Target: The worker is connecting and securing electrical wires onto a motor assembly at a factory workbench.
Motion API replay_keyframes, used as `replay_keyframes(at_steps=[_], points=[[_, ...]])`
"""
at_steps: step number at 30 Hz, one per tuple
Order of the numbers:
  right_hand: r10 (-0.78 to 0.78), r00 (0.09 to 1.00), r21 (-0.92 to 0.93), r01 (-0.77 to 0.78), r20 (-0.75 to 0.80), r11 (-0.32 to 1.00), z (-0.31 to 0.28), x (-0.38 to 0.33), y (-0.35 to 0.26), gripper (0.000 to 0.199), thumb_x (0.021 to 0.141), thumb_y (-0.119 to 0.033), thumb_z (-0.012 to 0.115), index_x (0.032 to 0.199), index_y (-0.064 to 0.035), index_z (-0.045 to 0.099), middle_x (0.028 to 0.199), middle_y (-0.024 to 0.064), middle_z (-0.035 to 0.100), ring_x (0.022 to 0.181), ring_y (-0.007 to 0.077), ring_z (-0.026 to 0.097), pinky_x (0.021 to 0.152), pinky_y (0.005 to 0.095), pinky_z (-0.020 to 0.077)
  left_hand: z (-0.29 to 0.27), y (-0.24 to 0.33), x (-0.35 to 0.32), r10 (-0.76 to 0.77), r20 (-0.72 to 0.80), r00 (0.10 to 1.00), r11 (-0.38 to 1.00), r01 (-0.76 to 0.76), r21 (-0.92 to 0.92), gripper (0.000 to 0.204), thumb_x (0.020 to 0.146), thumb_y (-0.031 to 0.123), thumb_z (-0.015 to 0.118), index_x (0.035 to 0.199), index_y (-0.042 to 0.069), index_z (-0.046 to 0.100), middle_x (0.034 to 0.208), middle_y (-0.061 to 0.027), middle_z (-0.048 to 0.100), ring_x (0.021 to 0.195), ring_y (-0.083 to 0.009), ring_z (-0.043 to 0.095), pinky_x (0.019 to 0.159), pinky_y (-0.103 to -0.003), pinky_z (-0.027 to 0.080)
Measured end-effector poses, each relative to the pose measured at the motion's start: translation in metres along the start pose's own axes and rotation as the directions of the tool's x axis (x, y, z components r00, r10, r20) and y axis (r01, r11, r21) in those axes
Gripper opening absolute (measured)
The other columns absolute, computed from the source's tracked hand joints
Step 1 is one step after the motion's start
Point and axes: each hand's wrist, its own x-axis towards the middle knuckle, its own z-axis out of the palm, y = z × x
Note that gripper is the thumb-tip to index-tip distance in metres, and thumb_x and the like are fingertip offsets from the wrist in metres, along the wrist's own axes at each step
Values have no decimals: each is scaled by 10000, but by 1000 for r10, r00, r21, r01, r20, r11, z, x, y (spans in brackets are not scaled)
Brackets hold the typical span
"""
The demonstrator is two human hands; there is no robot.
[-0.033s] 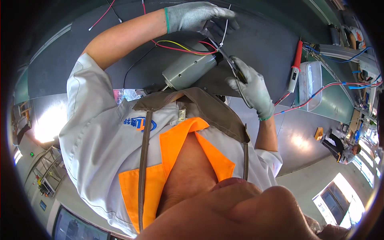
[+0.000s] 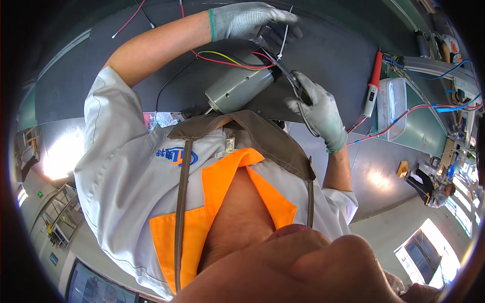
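grey floor (image 2: 373, 196) (patched with glare (image 2: 378, 178)), bright window (image 2: 425, 255)

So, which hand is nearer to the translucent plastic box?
Right. The right hand is left of the plastic box, not touching; the left hand is farther away, by the white cable tie.

One lettered logo (image 2: 179, 156) — blue and orange — stands on the pale grey shirt (image 2: 113, 146).

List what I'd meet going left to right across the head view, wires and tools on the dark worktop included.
Loose red wire, grey metal cylinder, gloved right hand, red-and-pale pen-shaped tool, clear plastic container. Left out for overlap: the gloved left hand.
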Motion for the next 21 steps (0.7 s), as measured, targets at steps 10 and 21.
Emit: replay_keyframes(at_steps=[10,21], points=[[31,974,-471,-137,-226,871,-1,-2,32,620,849,-433,740,1331,-94,547,813,171,686,736,351,690,631,472,520,-60,-1,-97,352,29,935,786,-313,534,425,979,384,615,1092,-10,727,914,-40,683,867,-118,638,789,-302,517],[198,824,584,-525,531,619,22,26,8,312,994,-344,643,1015,-34,673,830,-1,665,666,75,605,574,235,480,-28,-115,-129,775,173,608,-58,-204,977,799,876,634,574,1419,53,495,1371,-221,535,1264,-427,508,1061,-525,414]])
